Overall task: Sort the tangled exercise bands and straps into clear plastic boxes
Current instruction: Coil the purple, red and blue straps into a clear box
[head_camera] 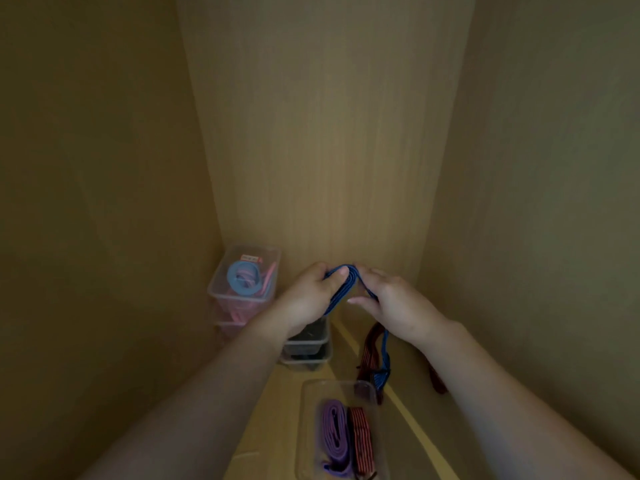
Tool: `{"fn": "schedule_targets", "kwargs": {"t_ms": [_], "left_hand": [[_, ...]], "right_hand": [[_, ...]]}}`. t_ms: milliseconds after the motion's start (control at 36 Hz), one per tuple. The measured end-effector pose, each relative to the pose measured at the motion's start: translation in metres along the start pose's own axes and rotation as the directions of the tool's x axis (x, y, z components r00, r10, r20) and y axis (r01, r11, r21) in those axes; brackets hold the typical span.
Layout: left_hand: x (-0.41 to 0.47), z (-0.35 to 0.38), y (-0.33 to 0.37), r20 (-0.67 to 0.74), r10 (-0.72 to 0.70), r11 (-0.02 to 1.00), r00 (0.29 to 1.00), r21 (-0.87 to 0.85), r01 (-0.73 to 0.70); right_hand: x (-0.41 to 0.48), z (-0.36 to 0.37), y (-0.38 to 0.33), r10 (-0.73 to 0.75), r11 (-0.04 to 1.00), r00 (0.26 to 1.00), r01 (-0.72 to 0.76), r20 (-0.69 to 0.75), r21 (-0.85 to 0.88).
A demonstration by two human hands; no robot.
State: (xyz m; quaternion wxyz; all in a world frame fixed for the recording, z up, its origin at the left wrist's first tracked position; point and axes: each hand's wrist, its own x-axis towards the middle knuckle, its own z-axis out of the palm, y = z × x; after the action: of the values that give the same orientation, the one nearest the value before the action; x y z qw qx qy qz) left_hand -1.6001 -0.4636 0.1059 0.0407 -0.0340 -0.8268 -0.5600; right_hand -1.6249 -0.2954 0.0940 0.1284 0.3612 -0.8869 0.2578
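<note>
A blue strap is folded into several layers between my hands. My left hand pinches the folded bundle with the thumb on top. My right hand grips the strap's other side, and its loose tail hangs down below the wrist. A dark red striped strap lies on the wooden floor under the tail. Close to me stands a clear plastic box holding a rolled purple strap and a folded red striped strap.
Stacked clear boxes at the back left hold blue and pink loop bands. A clear box with dark contents sits under my left wrist. Wooden cabinet walls close in on the left, back and right. A red strap end lies by my right forearm.
</note>
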Motion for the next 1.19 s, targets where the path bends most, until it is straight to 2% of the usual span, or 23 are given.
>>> {"fn": "schedule_targets", "kwargs": {"t_ms": [83, 167, 278, 583, 722, 778, 833, 889, 944, 1000, 1056, 1139, 1195], "left_hand": [[0.000, 0.009, -0.001, -0.019, -0.073, 0.960, 0.997, -0.273, 0.065], [0.001, 0.012, -0.003, 0.014, -0.116, 0.900, 0.993, -0.421, 0.112], [0.002, 0.015, -0.006, 0.061, -0.102, 0.878, 0.993, -0.463, 0.119], [0.011, 0.009, -0.005, -0.011, -0.136, 0.728, 0.991, -0.679, 0.093], [0.007, 0.009, 0.002, 0.044, -0.154, 0.649, 0.987, -0.749, 0.134], [0.005, 0.009, 0.005, 0.025, -0.163, 0.641, 0.986, -0.758, 0.125], [0.005, 0.007, 0.007, -0.091, -0.133, 0.766, 0.987, -0.642, 0.044], [0.003, 0.003, 0.007, -0.187, -0.033, 0.938, 0.982, -0.346, -0.034], [0.000, -0.002, 0.000, -0.179, 0.082, 0.994, 0.980, -0.062, -0.094], [-0.001, -0.009, -0.009, -0.102, 0.192, 0.965, 0.976, 0.199, -0.169], [-0.004, -0.015, -0.016, 0.058, 0.237, 0.886, 0.970, 0.396, -0.240], [-0.008, -0.025, -0.016, 0.282, 0.127, 0.841, 0.951, 0.478, -0.254], [-0.008, -0.029, -0.017, 0.326, 0.046, 0.835, 0.944, 0.506, -0.215]], "right_hand": [[0.000, 0.005, -0.002, 0.014, 0.999, 0.996, -0.011, -0.084, 0.040], [-0.002, 0.010, -0.004, 0.009, 0.995, 0.997, -0.001, -0.077, 0.101], [-0.004, 0.011, -0.008, -0.014, 0.987, 0.999, 0.021, -0.045, 0.157], [-0.009, 0.020, -0.006, -0.015, 0.991, 0.996, 0.003, 0.087, 0.137], [-0.008, 0.024, -0.008, -0.019, 0.990, 0.994, 0.033, -0.104, 0.135], [-0.008, 0.022, -0.009, -0.037, 0.992, 0.992, 0.052, -0.118, 0.118], [-0.009, 0.019, -0.007, -0.064, 0.992, 0.994, 0.073, -0.087, 0.098], [-0.010, 0.015, -0.004, -0.077, 0.993, 0.996, 0.081, -0.051, 0.084], [-0.011, 0.012, 0.000, -0.077, 0.995, 0.997, 0.077, -0.005, 0.061], [-0.012, 0.012, 0.002, -0.079, 0.997, 0.996, 0.078, 0.046, 0.030], [-0.013, 0.012, 0.004, -0.087, 0.996, 0.993, 0.087, 0.084, 0.012], [-0.018, 0.013, 0.006, -0.092, 0.996, 0.988, 0.094, 0.123, -0.008], [-0.020, 0.014, 0.005, -0.090, 0.995, 0.987, 0.094, 0.135, -0.017]]}}
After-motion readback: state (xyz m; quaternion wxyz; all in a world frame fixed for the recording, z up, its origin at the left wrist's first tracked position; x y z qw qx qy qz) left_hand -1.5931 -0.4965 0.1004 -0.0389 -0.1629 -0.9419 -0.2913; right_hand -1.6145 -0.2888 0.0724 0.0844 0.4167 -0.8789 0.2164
